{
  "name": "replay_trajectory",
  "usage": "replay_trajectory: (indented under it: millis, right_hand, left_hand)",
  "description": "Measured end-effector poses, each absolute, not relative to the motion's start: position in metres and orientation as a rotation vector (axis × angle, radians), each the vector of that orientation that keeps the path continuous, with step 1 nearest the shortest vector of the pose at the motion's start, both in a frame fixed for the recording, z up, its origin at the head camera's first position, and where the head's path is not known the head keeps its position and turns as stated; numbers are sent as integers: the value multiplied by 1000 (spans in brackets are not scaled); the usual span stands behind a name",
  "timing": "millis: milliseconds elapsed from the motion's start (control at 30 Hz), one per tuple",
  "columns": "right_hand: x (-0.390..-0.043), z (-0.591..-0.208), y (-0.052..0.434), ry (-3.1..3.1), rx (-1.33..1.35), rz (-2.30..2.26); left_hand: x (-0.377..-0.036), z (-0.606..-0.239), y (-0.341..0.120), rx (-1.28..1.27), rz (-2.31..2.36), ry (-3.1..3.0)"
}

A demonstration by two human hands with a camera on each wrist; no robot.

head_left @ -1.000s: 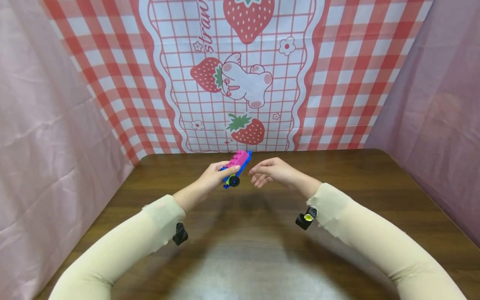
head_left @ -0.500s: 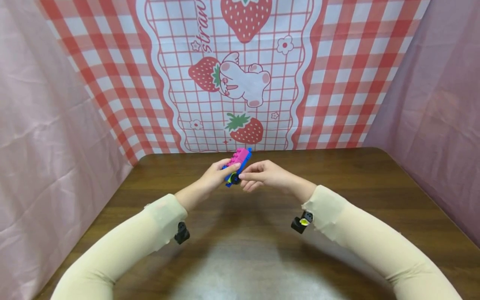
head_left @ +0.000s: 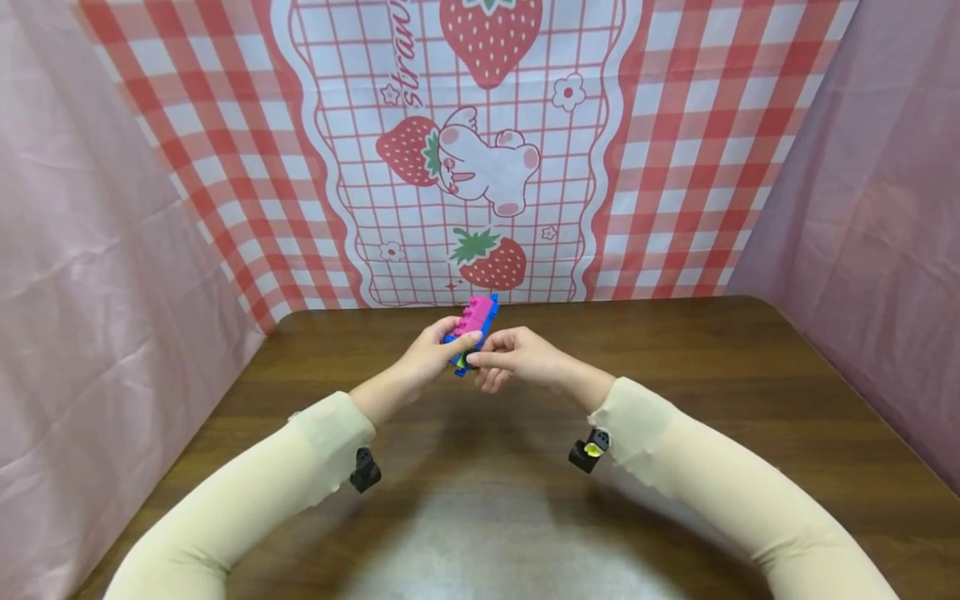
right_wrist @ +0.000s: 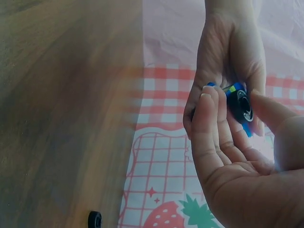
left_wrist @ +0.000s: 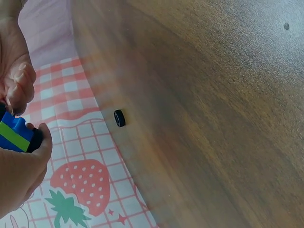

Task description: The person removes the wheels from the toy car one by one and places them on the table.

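Both hands meet above the desk [head_left: 675,350]: the left hand [head_left: 427,354] grips a pink-and-blue toy brick car [head_left: 474,329], largely hidden by fingers. The right hand [head_left: 517,357] pinches its black wheel [right_wrist: 243,105]; a loose black wheel [left_wrist: 119,118] lies at the desk's far edge.

At the left edge of the frame your left hand [left_wrist: 16,175] fills the lower corner, its fingers curled round a blue plastic brick piece with a lime-green stripe [left_wrist: 14,134]. Your right hand [left_wrist: 14,76] sits just above it, touching the same piece. Near the centre, a small black toy wheel [left_wrist: 119,118] stands on edge where the brown wooden table [left_wrist: 213,104] meets the red-and-white checked strawberry cloth [left_wrist: 80,185].
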State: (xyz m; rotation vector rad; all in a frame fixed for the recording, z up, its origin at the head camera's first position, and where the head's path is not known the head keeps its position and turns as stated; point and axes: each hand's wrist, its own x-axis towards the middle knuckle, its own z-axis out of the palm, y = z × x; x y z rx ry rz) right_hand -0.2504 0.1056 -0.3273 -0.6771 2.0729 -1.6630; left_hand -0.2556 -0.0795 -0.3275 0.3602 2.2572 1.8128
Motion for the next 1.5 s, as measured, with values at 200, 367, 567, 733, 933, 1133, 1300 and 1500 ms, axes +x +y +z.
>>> replay_trajectory:
  millis: [200,367,567,733,933,1133,1300,1500]
  right_hand:
    - [-252,-327,106,2029,-777,-1595]
    - [-249,-329,103,2103,-832,-1583]
    - [-239,-332,97,2390,-706,-1580]
    - [-237,-335,96,2480,-718,-1562]
    - [-241,-337,100,2369,-813,-1522]
    - [-244,-335,104,2215,-851,-1473]
    - [-244,-337,104,2203,-880,-1479]
    - [-238,-340,101,2400,-817,-1510]
  left_hand:
    - [-254,-326,-79,366,1801,2225]
    - [-254,-326,-79,368,1807,2204]
    - [-256,-328,-79,381,1750,2288]
    - [-256,-330,-78,376,1719,2319]
    - [-255,-331,-76,402,1739,2247]
    - [-252,-330,-75,426,1767,2180]
    - [-252,-329,-73,421,1767,2199]
    - [-254,-329,-72,379,1768,2233]
